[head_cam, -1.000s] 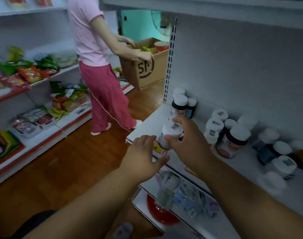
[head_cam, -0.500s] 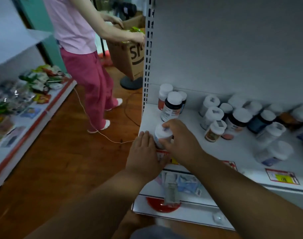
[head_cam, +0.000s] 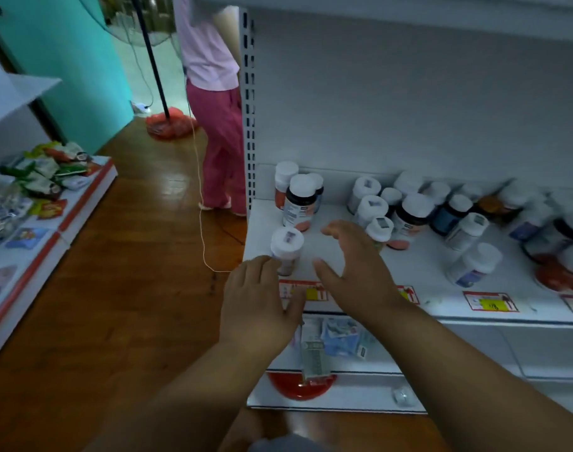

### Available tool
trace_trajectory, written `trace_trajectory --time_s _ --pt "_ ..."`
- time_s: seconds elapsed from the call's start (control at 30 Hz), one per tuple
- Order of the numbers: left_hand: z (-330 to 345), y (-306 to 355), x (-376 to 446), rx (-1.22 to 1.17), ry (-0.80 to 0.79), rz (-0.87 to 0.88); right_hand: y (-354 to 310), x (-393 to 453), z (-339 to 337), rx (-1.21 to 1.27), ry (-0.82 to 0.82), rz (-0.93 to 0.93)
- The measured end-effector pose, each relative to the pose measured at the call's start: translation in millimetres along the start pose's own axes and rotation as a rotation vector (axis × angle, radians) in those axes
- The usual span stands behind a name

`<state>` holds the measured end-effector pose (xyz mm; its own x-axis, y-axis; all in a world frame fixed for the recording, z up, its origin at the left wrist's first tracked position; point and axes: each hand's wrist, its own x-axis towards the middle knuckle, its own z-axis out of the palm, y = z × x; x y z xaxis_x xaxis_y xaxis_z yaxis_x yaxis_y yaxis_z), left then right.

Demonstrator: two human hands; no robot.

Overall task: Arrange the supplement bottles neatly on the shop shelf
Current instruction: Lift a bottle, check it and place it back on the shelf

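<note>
white-capped bottle (head_cam: 286, 250) stands upright at the shelf (head_cam: 422, 272) front corner, contents unclear; left hand (head_cam: 258, 303) relaxed beside it, right hand (head_cam: 355, 265) spread wide, empty.

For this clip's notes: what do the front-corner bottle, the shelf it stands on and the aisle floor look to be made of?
Front-corner bottle: probably plastic, going by its matte white cap and pale labelled body; too blurred to be sure.
Shelf: looks like white-painted sheet metal, flat and smooth, with a perforated upright at its left end.
Aisle floor: wood or wood-look laminate, brown and glossy, with plank lines and light reflections.
</note>
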<state>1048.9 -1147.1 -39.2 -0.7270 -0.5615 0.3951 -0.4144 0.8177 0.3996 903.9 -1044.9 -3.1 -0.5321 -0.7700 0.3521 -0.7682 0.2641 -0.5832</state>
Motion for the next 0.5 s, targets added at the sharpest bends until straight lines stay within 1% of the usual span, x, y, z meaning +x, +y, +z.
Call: trace_trajectory --time_s 0.07,0.1,0.2,0.33,0.5 --pt "-2 15 1 -0.03 0.041 0.086 8 -17 -21 0.01 0.041 0.084" --pt "1 31 0 -0.035 0.051 0.139 16 -30 -38 0.017 0.087 0.112" --pt "21 96 -6 -0.088 0.008 0.298 43 -75 -99 -0.026 0.227 0.162" --pt "58 208 -23 -0.25 -0.091 0.416 88 -153 -187 -0.086 0.305 0.283" --pt "114 370 -63 -0.342 -0.22 0.507 147 -254 -295 -0.144 0.363 0.381"
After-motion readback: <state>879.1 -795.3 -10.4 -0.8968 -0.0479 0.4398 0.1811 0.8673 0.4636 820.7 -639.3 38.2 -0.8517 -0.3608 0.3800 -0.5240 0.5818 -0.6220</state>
